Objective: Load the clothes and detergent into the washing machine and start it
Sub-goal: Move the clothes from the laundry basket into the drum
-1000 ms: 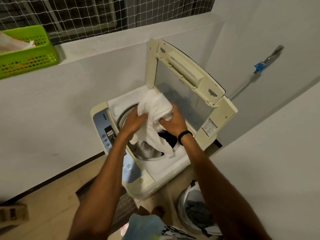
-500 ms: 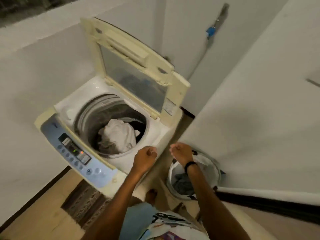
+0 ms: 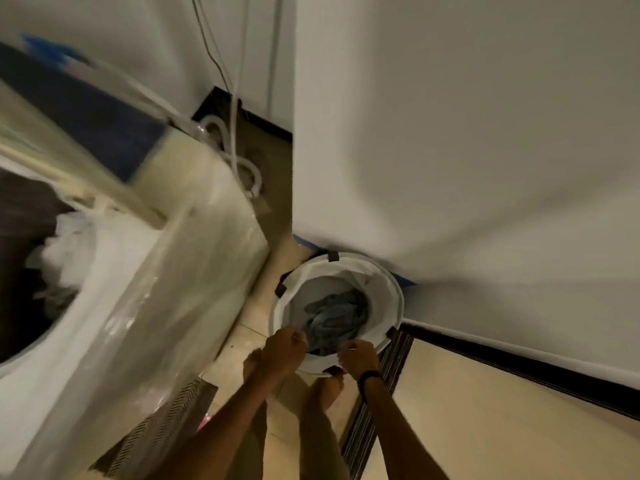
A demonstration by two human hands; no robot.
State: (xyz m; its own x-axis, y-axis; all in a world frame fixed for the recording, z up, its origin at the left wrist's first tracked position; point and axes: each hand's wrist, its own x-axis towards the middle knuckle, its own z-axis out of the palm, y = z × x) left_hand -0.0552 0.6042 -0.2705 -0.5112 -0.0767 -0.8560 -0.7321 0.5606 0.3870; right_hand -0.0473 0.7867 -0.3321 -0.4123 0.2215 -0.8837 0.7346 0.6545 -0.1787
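A white round laundry basket (image 3: 391, 289) stands on the floor against the wall, with grey-blue clothes (image 3: 334, 318) lying in its bottom. My left hand (image 3: 282, 351) and my right hand (image 3: 356, 356) hover over the basket's near rim, fingers curled, nothing in either. The top-loading washing machine (image 3: 166, 271) fills the left side, blurred by motion, its lid raised. A white garment (image 3: 64, 251) lies inside its dark drum.
White hoses and cables (image 3: 239, 147) run down the corner behind the machine. A striped mat (image 3: 374, 420) lies under my bare feet, and a patterned mat (image 3: 162, 420) sits in front of the machine. White walls close in at the right.
My view has swung down and right from the machine to the basket. Both hands, having dropped the white garment into the drum, have come down to the basket's near rim.
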